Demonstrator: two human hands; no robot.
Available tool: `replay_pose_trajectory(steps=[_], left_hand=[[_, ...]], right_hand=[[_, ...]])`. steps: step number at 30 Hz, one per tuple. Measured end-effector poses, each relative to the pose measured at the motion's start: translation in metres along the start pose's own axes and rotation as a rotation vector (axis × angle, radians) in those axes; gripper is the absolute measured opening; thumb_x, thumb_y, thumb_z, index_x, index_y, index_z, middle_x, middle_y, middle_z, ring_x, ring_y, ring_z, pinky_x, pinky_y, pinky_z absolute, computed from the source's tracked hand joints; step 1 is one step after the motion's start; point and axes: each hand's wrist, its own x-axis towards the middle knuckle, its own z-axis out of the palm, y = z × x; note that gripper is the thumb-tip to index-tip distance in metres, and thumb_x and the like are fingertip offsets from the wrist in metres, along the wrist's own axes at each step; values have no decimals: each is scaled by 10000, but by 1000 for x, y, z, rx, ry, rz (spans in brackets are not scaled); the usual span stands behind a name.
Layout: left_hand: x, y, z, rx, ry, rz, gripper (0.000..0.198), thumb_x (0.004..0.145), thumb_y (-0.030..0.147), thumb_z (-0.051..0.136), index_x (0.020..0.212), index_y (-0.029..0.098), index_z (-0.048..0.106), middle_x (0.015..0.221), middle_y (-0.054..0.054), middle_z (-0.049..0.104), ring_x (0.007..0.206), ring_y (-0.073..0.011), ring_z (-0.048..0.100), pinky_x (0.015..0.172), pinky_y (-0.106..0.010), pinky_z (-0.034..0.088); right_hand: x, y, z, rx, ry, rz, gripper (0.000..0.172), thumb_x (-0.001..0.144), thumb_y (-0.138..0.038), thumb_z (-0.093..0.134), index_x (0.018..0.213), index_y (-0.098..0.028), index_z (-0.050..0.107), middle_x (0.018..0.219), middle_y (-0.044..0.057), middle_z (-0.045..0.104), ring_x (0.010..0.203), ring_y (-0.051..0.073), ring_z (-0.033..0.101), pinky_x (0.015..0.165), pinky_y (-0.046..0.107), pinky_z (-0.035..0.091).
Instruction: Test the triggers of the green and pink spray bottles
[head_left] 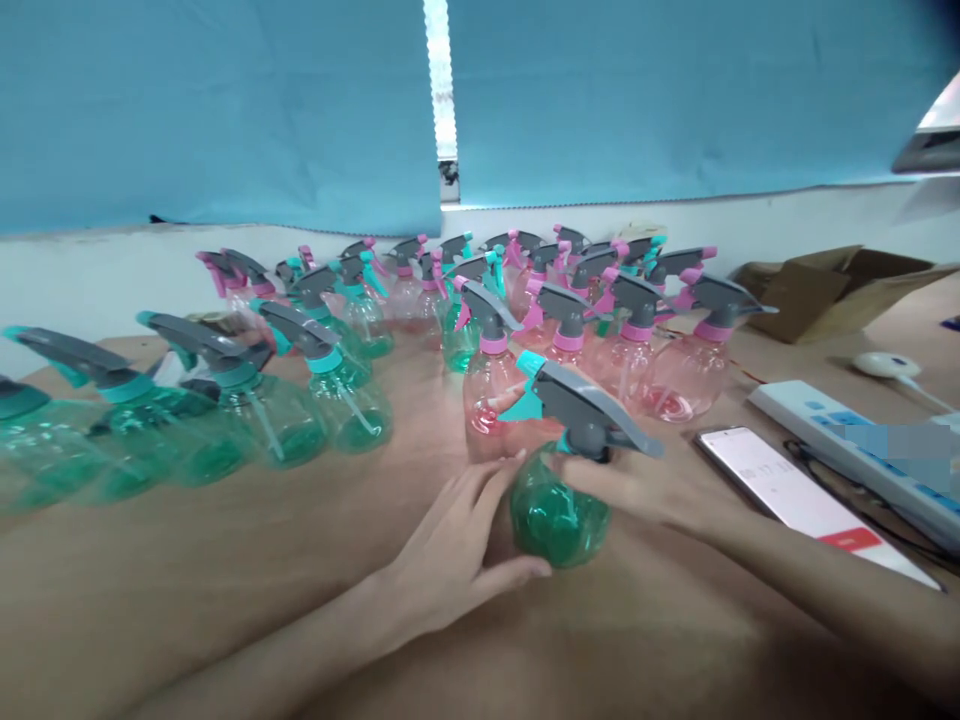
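A green spray bottle (559, 520) with a grey and teal spray head (585, 405) stands on the table in front of me, its head tilted down to the right. My left hand (454, 540) curves round the bottle's left side, thumb in front and fingers behind. At the neck, just below the teal collar, my right hand (626, 490) closes its fingers on the same bottle; some of them are hidden behind the spray head. Right behind it stands a pink spray bottle (491, 375).
Several green spray bottles (274, 420) stand at the left, and many pink and green ones crowd the back. To the right lie a phone (780, 480), a white power strip (862, 450) and a white plug-like device (886, 366). An open cardboard box (817, 290) is behind them.
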Motion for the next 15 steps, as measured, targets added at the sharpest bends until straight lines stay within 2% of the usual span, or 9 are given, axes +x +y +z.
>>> replay_pose_trajectory(steps=[4, 8, 15], left_hand=[[-6, -12, -10, 107, -50, -5, 758, 849, 521, 607, 1444, 242, 229, 1398, -132, 405, 1274, -331, 393, 1024, -517, 354], [-10, -19, -13, 169, -43, -33, 716, 835, 444, 627, 1421, 219, 283, 1404, -137, 403, 1283, -332, 378, 1030, -516, 346], [-11, -19, -12, 184, -35, -52, 659, 813, 387, 638, 1380, 201, 360, 1391, -139, 426, 1277, -331, 388, 1027, -519, 358]], right_hand=[[2, 2, 1, 15, -7, -26, 163, 582, -187, 467, 460, -245, 376, 406, -52, 364, 356, 92, 306, 282, 215, 214], [3, 7, 4, 109, 41, -41, 187, 602, -202, 496, 506, -248, 342, 414, -71, 295, 348, 88, 243, 284, 220, 226], [-10, 21, 1, 116, -56, 182, 116, 657, -202, 503, 559, -236, 451, 510, -54, 410, 449, 105, 396, 372, 214, 363]])
